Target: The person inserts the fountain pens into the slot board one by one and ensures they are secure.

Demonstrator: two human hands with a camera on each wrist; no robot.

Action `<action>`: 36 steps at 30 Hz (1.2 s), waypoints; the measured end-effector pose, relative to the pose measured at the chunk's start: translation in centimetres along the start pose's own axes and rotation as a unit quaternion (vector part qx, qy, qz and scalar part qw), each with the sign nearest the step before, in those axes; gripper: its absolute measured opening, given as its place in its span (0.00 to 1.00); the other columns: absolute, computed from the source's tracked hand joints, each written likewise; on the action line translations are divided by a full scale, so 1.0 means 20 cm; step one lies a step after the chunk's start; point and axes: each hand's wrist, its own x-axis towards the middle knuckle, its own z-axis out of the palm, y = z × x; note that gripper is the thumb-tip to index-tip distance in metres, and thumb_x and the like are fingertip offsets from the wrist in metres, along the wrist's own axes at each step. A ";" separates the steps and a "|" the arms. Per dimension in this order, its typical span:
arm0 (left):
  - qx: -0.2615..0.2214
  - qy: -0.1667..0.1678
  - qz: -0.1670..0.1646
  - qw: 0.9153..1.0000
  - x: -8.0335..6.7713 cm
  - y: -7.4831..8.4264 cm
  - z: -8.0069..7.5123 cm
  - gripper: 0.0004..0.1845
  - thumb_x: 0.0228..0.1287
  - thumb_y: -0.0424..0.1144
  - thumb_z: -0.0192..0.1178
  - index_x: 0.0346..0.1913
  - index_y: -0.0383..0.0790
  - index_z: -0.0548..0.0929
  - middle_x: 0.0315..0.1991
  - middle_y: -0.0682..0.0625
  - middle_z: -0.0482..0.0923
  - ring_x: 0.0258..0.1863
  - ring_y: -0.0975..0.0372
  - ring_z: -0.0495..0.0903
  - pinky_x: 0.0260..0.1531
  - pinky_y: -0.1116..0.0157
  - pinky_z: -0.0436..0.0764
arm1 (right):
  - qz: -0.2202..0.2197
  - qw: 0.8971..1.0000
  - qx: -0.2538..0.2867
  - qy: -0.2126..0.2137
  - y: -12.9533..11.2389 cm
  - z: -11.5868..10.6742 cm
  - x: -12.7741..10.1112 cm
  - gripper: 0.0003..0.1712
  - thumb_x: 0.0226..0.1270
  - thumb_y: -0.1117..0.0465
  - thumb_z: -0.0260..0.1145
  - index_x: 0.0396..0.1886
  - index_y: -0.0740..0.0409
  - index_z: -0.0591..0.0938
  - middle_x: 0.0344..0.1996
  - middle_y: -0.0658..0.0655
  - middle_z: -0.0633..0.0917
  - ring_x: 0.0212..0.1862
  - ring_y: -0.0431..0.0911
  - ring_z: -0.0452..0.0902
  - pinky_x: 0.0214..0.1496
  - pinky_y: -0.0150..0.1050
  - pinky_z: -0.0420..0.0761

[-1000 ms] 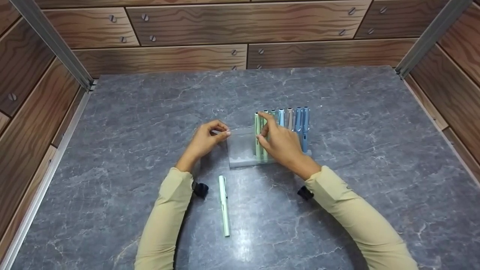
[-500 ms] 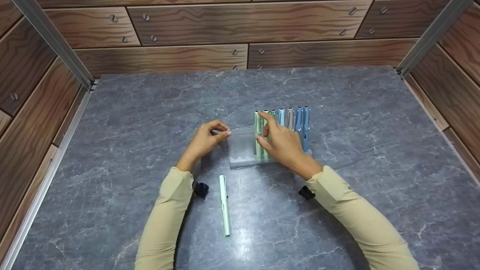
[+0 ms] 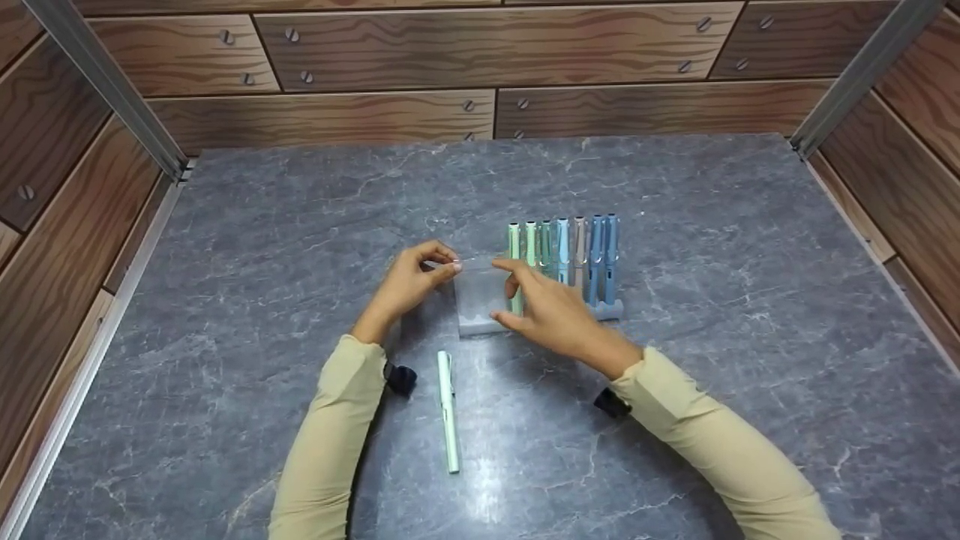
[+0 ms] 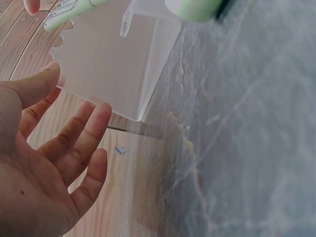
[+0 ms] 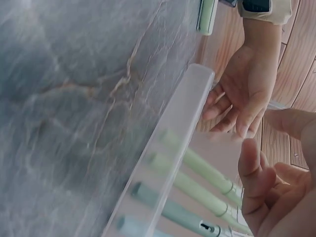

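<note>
A frosted clear pen stand (image 3: pixel 478 296) holds several capped pens upright on its right side, from light green (image 3: pixel 514 244) through teal, pale blue and grey to dark blue (image 3: pixel 613 247). Thumb and index finger of my left hand (image 3: pixel 416 277) pinch the stand's upper left edge; the other fingers spread loosely below in the left wrist view. My right hand (image 3: pixel 555 311) hovers before the stand, thumb and index finger apart with nothing between them. Its index fingertip is right at the top edge, left of the pens. The hand hides some lower pen barrels.
A loose mint-green pen (image 3: pixel 448 412) lies on the grey marbled table (image 3: pixel 300 210) in front of the stand, between the forearms. Wood-patterned walls (image 3: pixel 480 49) and metal posts (image 3: pixel 112 90) bound the table at the back and sides.
My right hand has shifted left and slightly down from the leftmost green pen's cap to the stand's bare section, uncovering the pen tops. The left hand, stand and loose pen have stayed put.
</note>
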 end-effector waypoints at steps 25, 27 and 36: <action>0.010 0.000 0.009 1.000 -0.01 0.01 -0.01 0.09 0.63 0.37 0.64 0.42 0.35 0.82 0.41 0.41 0.84 0.33 0.55 0.83 0.34 0.68 0.80 | -0.019 0.972 0.094 -0.215 -0.08 0.17 -0.05 0.43 0.58 0.48 0.71 0.70 0.53 0.65 0.47 0.52 0.81 0.33 0.39 0.74 0.39 0.36 0.78; 0.007 -0.001 0.009 1.000 0.00 0.01 -0.01 0.09 0.63 0.36 0.64 0.42 0.34 0.82 0.41 0.41 0.84 0.33 0.53 0.83 0.34 0.65 0.81 | -0.031 0.971 0.080 -0.222 -0.09 0.18 -0.05 0.42 0.58 0.48 0.71 0.69 0.54 0.65 0.45 0.52 0.82 0.34 0.39 0.74 0.39 0.36 0.77; 0.005 -0.005 0.001 1.000 -0.01 0.00 -0.01 0.08 0.64 0.36 0.63 0.42 0.36 0.82 0.41 0.41 0.83 0.37 0.48 0.84 0.39 0.59 0.82 | -0.049 0.972 0.052 -0.224 -0.11 0.22 -0.04 0.41 0.57 0.48 0.72 0.67 0.56 0.67 0.39 0.51 0.82 0.34 0.38 0.72 0.39 0.34 0.74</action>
